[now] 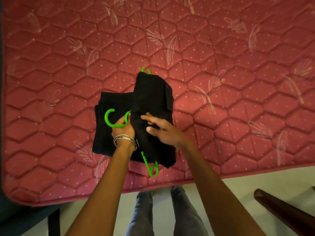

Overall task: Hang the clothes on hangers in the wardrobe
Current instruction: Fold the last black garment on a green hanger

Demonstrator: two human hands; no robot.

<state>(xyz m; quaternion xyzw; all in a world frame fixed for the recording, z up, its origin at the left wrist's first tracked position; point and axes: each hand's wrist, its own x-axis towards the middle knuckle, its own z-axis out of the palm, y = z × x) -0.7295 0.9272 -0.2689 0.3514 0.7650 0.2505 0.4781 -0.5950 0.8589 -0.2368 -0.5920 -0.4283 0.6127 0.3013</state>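
A black garment (153, 97) is folded over a bright green hanger (150, 166) whose ends stick out above and below the cloth. Under it lies a second folded black garment (109, 132) on the pink quilted mattress (221, 82). My left hand (123, 128), with metal bangles at the wrist, grips the green hooks (109, 119) of the hangers; two hooks show side by side. My right hand (158, 127) rests on the upper black garment with fingers spread and relaxed.
The mattress edge runs across the lower part of the view, with pale floor (230, 193) below it. My legs in grey trousers (162, 215) stand at the edge. A dark wooden piece (283, 212) lies at the lower right, a dark object (25, 218) at the lower left.
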